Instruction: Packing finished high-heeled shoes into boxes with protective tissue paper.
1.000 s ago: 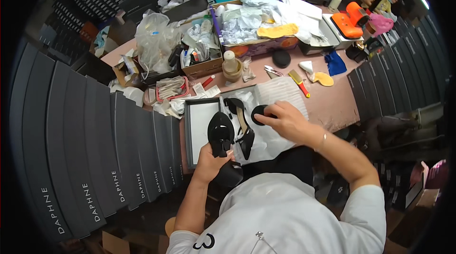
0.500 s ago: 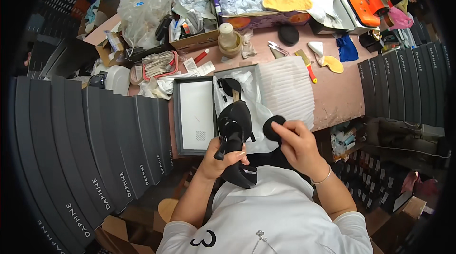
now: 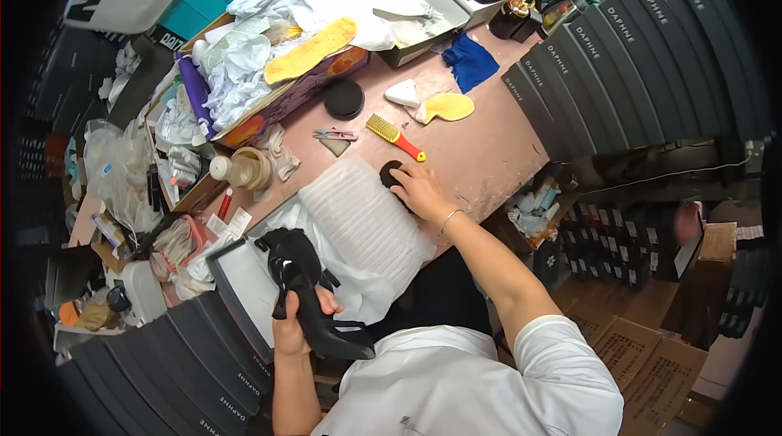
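Observation:
My left hand (image 3: 295,330) is closed around a black shoe (image 3: 334,335) with straps, holding it over the near side of the work table. Part of the shoe is covered by my fingers. Away to the right, my right hand (image 3: 419,191) has its fingers on a round black pad (image 3: 391,172) at the table top, just beyond the white padded sheet (image 3: 366,212). Under the shoe, white tissue paper (image 3: 358,293) spills over an open grey shoe box (image 3: 236,273).
A red-and-yellow brush (image 3: 397,138), small snips (image 3: 336,135) and a round black tin (image 3: 344,99) lie beyond my right hand. A yellow sponge (image 3: 448,107) and a blue cloth (image 3: 471,63) are farther off. Stacked grey shoe boxes (image 3: 643,53) flank the table.
My right hand has carried the round black pad from near my body out to the table top. The view has turned to the right; my left hand still holds the shoe.

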The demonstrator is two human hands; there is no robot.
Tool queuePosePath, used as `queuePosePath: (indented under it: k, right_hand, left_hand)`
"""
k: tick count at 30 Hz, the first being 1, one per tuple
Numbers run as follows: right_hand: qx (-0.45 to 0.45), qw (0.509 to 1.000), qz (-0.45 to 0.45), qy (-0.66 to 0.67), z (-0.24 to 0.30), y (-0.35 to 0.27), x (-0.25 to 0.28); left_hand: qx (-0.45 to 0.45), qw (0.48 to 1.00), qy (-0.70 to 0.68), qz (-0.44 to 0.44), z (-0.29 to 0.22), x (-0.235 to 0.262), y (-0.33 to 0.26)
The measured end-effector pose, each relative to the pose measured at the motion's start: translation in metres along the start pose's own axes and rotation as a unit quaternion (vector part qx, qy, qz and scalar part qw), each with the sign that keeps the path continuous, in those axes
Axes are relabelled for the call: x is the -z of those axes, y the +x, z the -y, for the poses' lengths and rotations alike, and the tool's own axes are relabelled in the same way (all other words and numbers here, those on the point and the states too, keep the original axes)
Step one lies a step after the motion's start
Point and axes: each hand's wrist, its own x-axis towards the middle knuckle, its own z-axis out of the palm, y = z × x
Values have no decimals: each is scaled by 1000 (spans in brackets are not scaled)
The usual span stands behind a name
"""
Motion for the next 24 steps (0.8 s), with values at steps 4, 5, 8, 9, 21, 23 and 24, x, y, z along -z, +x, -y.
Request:
queuePosePath:
  k: [4,5,8,9,21,23,24]
  right_hand:
    - [-28,992,-109,64,-28,42,42]
    - [-48,989,-93,101,-34,51,52]
    - [-2,989,-51,139,-34,80,58]
    - [-12,986,-27,161,-17,88,53]
    - [204,960,192,12,112,183,-75]
    - [262,941,213,-2,107,186,-97]
    - [247,949,196,-16,94,188,-119]
  left_hand:
    - [67,997,-29,8,18,8,26]
    - [92,995,-49,-3,22,8,29]
    - [125,991,-52,-8,32,0,39]
    - [127,991,-25,-39,34,-5,41]
    - [20,998,-63,-13,30,12,-18]
    - [-5,998,-58,-17,30,23,-25]
    - [-6,999,-47,-23,25,27,-22]
